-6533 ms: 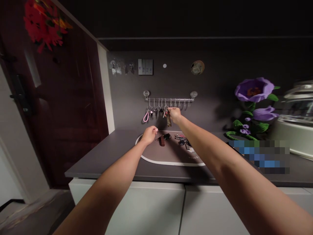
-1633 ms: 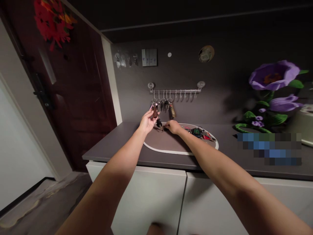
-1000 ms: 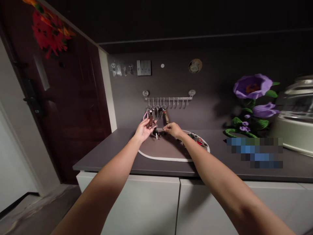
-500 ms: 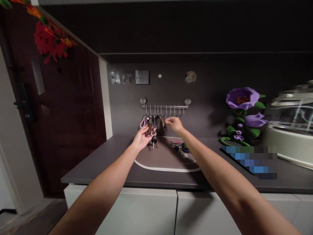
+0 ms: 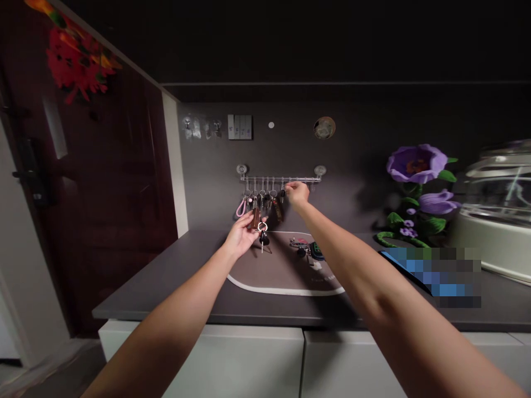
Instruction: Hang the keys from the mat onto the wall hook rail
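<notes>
My left hand [image 5: 240,235] is shut on a brown leather key fob [image 5: 254,218], and a steel ring [image 5: 262,226] and a black-headed key [image 5: 263,239] dangle below it. This hand is just below the row of keys hanging from a clear wall-mounted hook rail [image 5: 280,179]. My right hand [image 5: 297,193] is up at the rail, its fingertips beside a small dark key head [image 5: 282,193]. I cannot tell whether it grips anything. A pink loop strap [image 5: 241,208] and a long brown fob [image 5: 279,210] hang nearby.
Below the rail, a brown mat with a white rim [image 5: 286,291] lies on a dark counter [image 5: 166,293], holding a bunch of keys [image 5: 307,249]. A dark wooden door [image 5: 103,221] stands left. A purple flower decoration [image 5: 417,164] and a glass-lidded appliance [image 5: 498,204] are right.
My right hand has risen from near the mat to the rail. My left hand has stayed on the fob and keys, lifted slightly toward the rail.
</notes>
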A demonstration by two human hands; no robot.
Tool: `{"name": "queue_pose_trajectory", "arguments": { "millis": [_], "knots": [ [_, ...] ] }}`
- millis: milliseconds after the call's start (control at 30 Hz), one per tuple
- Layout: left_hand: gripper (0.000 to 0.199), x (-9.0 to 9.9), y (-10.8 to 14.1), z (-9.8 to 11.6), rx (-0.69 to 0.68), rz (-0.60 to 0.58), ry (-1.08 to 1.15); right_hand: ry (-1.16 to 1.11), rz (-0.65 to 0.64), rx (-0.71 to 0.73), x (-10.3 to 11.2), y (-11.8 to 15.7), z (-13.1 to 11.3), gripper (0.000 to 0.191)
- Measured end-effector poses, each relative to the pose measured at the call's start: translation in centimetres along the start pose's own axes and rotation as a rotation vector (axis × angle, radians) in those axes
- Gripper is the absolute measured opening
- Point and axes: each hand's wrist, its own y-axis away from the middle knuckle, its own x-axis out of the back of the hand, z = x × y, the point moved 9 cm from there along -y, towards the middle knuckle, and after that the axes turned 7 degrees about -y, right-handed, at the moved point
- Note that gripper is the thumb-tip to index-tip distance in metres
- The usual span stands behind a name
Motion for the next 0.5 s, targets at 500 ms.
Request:
{"name": "queue_pose_trajectory", "arguments": {
  "millis": [500],
  "knots": [
    [0.018,-0.5,0.4,0.5,0.004,0.013,0.056,-0.228,0.147,-0.227,0.4,1.7,3.1,0.023]
  ]
}}
